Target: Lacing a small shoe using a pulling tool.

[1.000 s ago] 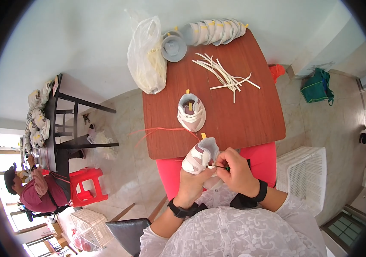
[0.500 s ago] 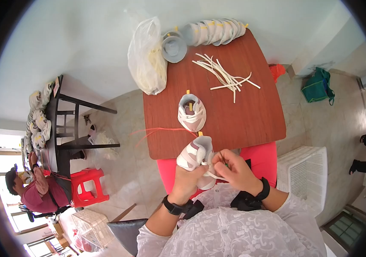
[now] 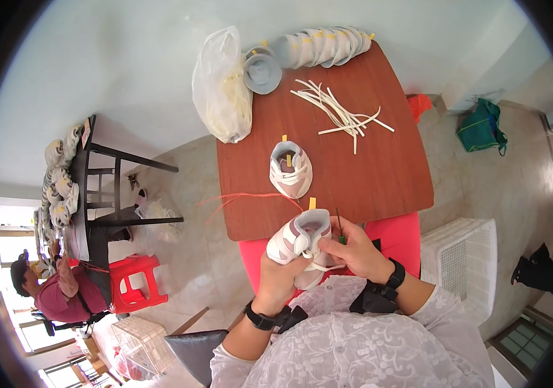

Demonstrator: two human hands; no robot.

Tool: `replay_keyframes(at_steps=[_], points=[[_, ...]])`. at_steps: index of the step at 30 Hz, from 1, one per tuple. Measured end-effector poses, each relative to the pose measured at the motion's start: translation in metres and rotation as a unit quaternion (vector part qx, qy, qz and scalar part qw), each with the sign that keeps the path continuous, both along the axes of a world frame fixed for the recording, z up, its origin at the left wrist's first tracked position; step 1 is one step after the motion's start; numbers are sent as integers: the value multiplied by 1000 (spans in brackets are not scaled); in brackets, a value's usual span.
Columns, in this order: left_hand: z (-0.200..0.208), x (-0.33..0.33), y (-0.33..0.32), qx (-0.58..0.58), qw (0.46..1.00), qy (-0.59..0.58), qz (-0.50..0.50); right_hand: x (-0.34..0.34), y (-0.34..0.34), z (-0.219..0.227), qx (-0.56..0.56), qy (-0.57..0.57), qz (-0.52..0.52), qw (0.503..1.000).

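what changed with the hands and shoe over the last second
Little changed. The left hand still grips the small shoe and the right hand keeps working its white lace; the shoe turned slightly in the grip. The second shoe, the loose laces and the plastic bag on the table stayed put.

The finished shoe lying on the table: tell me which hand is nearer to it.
Right, narrowly. The right hand sits just below and right of the laced shoe on the table; the left hand is lower, cupping the shoe being laced.
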State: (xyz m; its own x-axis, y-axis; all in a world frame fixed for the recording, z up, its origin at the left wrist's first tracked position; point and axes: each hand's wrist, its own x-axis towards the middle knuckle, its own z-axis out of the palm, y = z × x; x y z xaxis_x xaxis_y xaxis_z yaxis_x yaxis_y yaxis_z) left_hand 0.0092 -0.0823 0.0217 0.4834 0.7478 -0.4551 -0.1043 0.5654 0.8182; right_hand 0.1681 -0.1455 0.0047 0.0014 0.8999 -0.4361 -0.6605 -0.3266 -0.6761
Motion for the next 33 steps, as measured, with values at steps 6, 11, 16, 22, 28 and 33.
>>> replay_keyframes(at_steps=[6,11,16,22,28,33], points=[[0,3,1,8,999,33,-3,-7,-3,-7,47,-188,-34,981],[-2,2,1,15,998,54,-25,-10,-5,-7,38,-193,-46,979],[-1,3,1,18,998,59,-22,-15,-4,-9,96,-355,-107,924],[-6,0,1,22,998,61,-21,-11,-13,4,185,-488,-65,850],[-9,-2,1,67,989,119,-63,-5,-10,9,206,-551,-20,808],[-10,-3,2,89,986,122,-67,-2,-8,16,232,-587,23,776]])
